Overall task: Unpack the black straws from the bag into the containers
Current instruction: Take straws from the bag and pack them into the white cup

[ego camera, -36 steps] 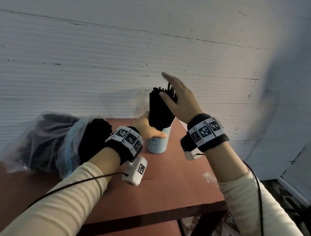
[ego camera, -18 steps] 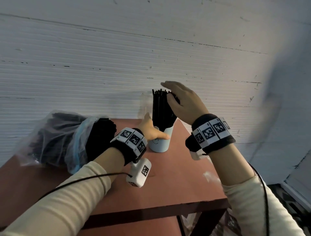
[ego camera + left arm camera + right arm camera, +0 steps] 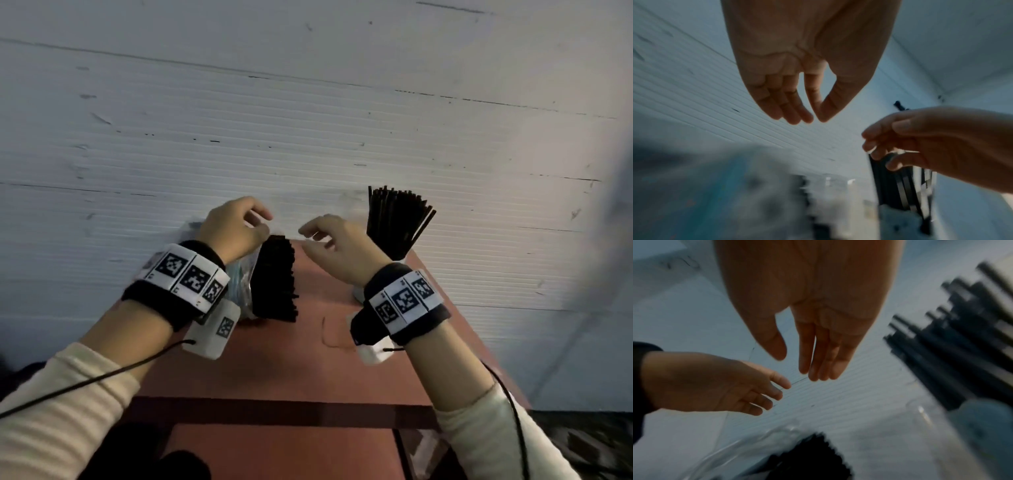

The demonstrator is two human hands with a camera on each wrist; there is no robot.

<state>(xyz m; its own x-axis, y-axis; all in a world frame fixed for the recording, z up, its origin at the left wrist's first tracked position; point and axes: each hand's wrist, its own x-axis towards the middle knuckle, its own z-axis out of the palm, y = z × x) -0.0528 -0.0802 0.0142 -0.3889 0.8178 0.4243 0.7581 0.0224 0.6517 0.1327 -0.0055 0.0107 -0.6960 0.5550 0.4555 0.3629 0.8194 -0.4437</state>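
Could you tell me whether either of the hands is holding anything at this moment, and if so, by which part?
Nothing is held: the left hand and right hand hover empty, fingers loosely curled, above the bag of straws.

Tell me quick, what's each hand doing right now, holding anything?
Left hand: open, fingers loosely curled, holding nothing, above the bag.
Right hand: open, fingers relaxed, holding nothing, beside the straws in the container.

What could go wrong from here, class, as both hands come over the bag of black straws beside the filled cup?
1. The straws in the cup fan out above a container mostly hidden behind the right hand; a nudge from that wrist might tip it.
2. The bag lies open with its straws poking out; pulling it carelessly could spill them across the table.
3. The left hand holds nothing yet, so a hurried grab may scatter straws.
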